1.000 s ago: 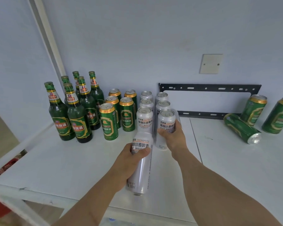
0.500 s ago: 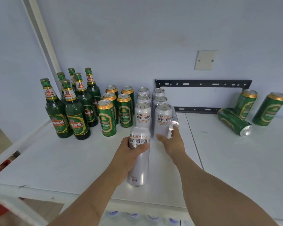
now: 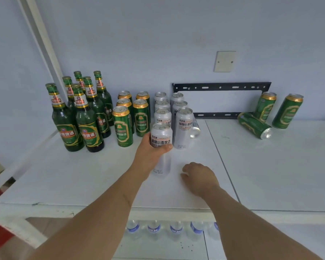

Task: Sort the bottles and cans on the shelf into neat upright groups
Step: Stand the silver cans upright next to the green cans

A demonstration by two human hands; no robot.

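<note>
My left hand (image 3: 148, 152) grips the white can (image 3: 161, 145), right hand (image 3: 199, 175) relaxed; next, seat it at twelve o'clock in the white group (image 3: 176, 109).

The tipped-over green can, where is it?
Head view, right side of the shelf: the green can lies below the black bracket's right end, before two leaning cans.

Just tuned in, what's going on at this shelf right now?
A person is sorting drinks on the white shelf. The left hand grips a silver can, upright at the front of the silver cans. The right hand holds nothing, low over the shelf. Green bottles and green cans stand grouped on the left. To the right, one green can lies on its side beside two that lean on the wall.
</note>
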